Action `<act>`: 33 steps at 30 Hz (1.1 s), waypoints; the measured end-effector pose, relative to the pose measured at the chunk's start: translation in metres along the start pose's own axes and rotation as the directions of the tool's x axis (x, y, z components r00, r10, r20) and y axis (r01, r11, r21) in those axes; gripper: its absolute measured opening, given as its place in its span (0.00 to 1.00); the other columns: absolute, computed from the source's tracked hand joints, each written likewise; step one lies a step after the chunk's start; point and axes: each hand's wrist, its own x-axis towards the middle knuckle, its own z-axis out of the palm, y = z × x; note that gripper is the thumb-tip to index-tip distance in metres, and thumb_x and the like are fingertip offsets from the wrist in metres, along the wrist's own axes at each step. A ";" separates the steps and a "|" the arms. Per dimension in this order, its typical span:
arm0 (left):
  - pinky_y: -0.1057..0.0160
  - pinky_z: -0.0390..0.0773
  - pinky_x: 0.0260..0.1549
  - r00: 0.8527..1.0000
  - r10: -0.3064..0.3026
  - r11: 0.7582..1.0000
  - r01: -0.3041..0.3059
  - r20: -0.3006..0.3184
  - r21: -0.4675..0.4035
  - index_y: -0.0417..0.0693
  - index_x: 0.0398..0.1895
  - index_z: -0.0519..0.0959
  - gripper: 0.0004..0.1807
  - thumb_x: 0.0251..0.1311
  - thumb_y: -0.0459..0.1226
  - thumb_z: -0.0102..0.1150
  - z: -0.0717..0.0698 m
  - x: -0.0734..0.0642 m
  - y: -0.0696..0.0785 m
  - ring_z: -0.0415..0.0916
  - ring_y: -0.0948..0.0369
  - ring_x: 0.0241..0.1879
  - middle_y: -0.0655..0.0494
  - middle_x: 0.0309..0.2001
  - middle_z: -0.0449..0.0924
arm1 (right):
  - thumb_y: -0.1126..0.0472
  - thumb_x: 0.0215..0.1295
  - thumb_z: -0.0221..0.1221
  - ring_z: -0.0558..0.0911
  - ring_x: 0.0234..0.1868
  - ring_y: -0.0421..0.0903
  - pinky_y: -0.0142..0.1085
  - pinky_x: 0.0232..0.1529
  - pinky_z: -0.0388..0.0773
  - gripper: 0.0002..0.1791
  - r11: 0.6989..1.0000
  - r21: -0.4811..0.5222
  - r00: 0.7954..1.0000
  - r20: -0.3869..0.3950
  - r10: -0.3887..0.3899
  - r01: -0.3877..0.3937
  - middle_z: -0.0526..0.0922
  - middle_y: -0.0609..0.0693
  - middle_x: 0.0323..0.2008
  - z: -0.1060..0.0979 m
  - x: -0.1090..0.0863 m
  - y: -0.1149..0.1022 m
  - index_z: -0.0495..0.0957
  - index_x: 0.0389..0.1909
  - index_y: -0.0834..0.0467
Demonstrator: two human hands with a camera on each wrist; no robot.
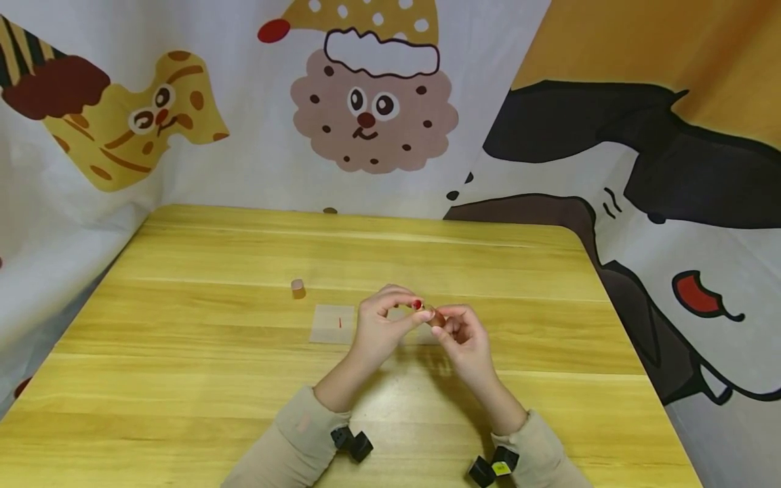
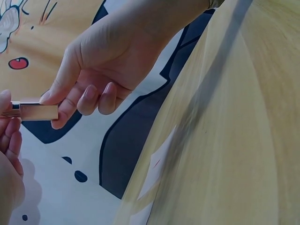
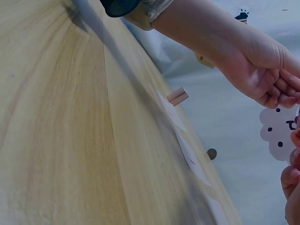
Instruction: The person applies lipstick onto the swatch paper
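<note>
Both hands hold a lipstick [image 1: 438, 320] above the table, its red tip [image 1: 417, 305] showing beside the left fingers. My left hand [image 1: 381, 325] pinches the tip end with thumb and fingers. Its metallic base [image 2: 40, 112] is gripped between the thumb and index finger of my right hand [image 1: 466, 339], whose other fingers curl beside it. The lipstick cap [image 1: 297, 289] stands apart on the table, left of the hands. A pale paper piece [image 1: 323, 331] bearing a short red stroke lies left of the left hand. Another paper [image 1: 427, 335] is partly hidden beneath the hands.
The wooden table [image 1: 201, 352] stretches around the hands to its far edge. A printed cartoon curtain [image 1: 238, 169] hangs behind it. Dark wrist devices [image 1: 360, 447] sit at both sleeves. Several pale papers lie in a row, seen edge-on in the right wrist view.
</note>
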 end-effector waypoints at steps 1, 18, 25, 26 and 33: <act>0.62 0.76 0.38 1.000 -0.003 1.000 0.003 0.002 0.011 0.28 0.29 0.80 0.08 0.43 0.19 0.69 0.000 0.000 0.000 0.77 0.59 0.34 0.39 0.30 0.81 | 0.83 0.56 0.57 0.70 0.26 0.38 0.25 0.25 0.68 0.15 1.000 -0.009 1.000 0.003 -0.002 0.002 0.77 0.49 0.31 0.000 0.000 0.000 0.71 0.45 0.76; 0.60 0.70 0.41 0.993 -0.050 0.994 0.040 0.106 0.098 0.42 0.42 0.83 0.17 0.47 0.30 0.73 -0.014 -0.001 -0.026 0.76 0.59 0.42 0.56 0.40 0.82 | 0.85 0.57 0.53 0.72 0.27 0.36 0.23 0.26 0.69 0.18 0.997 -0.032 0.997 -0.019 -0.069 0.068 0.82 0.45 0.37 -0.001 0.002 -0.003 0.76 0.48 0.73; 0.64 0.68 0.40 0.998 -0.031 0.995 0.026 0.055 0.096 0.37 0.42 0.82 0.18 0.45 0.24 0.71 -0.030 0.010 -0.021 0.75 0.54 0.40 0.47 0.38 0.82 | 0.84 0.57 0.55 0.76 0.28 0.37 0.24 0.27 0.72 0.17 0.998 -0.040 0.998 -0.036 -0.042 0.041 0.83 0.46 0.37 -0.004 0.005 -0.005 0.77 0.48 0.72; 0.64 0.67 0.40 0.999 -0.024 0.995 0.019 0.046 0.101 0.35 0.42 0.82 0.18 0.44 0.23 0.71 -0.032 0.012 -0.020 0.75 0.53 0.40 0.45 0.38 0.82 | 0.84 0.57 0.55 0.76 0.28 0.37 0.24 0.27 0.72 0.17 0.998 -0.040 0.998 -0.037 -0.042 0.040 0.83 0.46 0.37 -0.004 0.005 -0.005 0.77 0.48 0.72; 0.66 0.67 0.41 1.000 -0.013 0.989 0.016 -0.022 0.150 0.28 0.40 0.79 0.17 0.43 0.19 0.68 -0.048 0.025 0.010 0.75 0.53 0.41 0.36 0.38 0.80 | 0.85 0.57 0.54 0.77 0.28 0.39 0.24 0.28 0.73 0.18 0.997 -0.026 0.997 -0.024 -0.071 0.070 0.83 0.47 0.37 -0.006 0.008 -0.005 0.77 0.48 0.72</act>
